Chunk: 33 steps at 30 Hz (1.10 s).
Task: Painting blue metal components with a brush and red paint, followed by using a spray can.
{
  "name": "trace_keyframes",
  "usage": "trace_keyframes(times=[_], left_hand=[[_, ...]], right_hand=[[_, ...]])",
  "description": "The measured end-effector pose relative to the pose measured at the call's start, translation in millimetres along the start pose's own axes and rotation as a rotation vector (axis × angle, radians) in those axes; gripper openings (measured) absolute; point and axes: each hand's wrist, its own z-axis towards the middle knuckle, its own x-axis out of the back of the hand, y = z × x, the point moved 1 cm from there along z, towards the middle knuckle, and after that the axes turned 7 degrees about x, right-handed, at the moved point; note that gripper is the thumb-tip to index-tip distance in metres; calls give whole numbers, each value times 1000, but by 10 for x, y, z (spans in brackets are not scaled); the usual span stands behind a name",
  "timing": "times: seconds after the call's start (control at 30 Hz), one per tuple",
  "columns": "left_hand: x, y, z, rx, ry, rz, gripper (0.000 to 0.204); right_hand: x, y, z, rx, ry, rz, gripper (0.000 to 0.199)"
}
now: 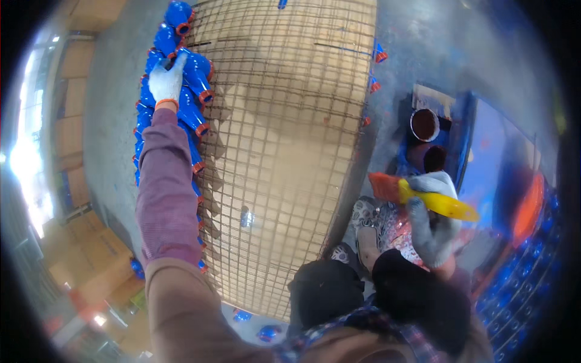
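My left hand [165,83], in a white glove with an orange cuff, reaches far forward to a row of glossy blue pipe fittings [191,111] with red-painted ends. Its fingers are closed around one blue fitting in the row, partly hidden by the glove. The fittings lie along the left edge of a wire mesh [284,139] over a tan board. My right hand [433,233], in a grey-white glove, grips a paintbrush [445,204] by its yellow handle. Red paint covers the brush's bristles, which point left.
An open can of dark red paint [424,125] stands at the right, behind the brush. Beside it is a blue box-like object [493,151]. Many more blue fittings [523,290] fill the lower right. Cardboard boxes [75,127] are stacked at the left.
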Motion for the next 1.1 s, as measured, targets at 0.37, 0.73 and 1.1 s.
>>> trace_keyframes(times=[0.37, 0.73, 1.1], left_hand=[[465, -102, -1449, -354, -166, -307, 41], [1670, -1009, -4716, 44, -455, -454, 38], [1385, -755, -5643, -219, -200, 78, 25]], right_hand=[[165, -470, -421, 542, -27, -326, 29], [2890, -1656, -2363, 501, 220, -308, 35], [6357, -2423, -4078, 104, 621, -1959, 27]])
